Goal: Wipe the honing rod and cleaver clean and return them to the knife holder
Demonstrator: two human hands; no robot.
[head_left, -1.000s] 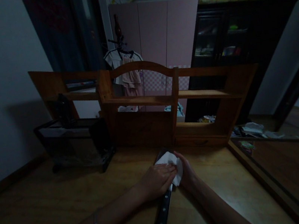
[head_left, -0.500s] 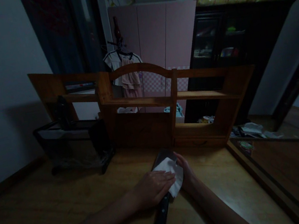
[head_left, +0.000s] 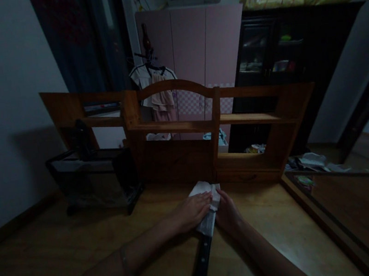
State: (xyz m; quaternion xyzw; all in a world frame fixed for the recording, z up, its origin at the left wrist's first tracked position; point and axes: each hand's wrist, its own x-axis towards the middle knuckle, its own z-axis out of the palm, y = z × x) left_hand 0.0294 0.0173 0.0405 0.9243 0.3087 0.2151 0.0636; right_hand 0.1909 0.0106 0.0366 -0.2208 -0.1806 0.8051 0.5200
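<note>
A kitchen knife point(head_left: 206, 225) with a broad blade points away from me, its black riveted handle nearest. Over the far part of the blade lies a white tissue point(head_left: 199, 188), partly covered by fingers. My left hand point(head_left: 194, 211) presses the tissue onto the blade with its fingers close together. On the other side, my right hand point(head_left: 229, 212) grips the blade's right edge near the far end; the undersides of its fingers are hidden. Bare metal shows between the tissue and the handle.
A wooden shelf unit point(head_left: 176, 127) stands along the far edge of the wooden tabletop point(head_left: 126, 254). At the left sits a dark-framed, box-like container point(head_left: 93, 180). A raised wooden edge point(head_left: 319, 217) borders the tabletop on the right.
My left hand has slid the tissue along the blade, away from the handle, baring metal near the handle. My right hand stays at the blade's right edge.
</note>
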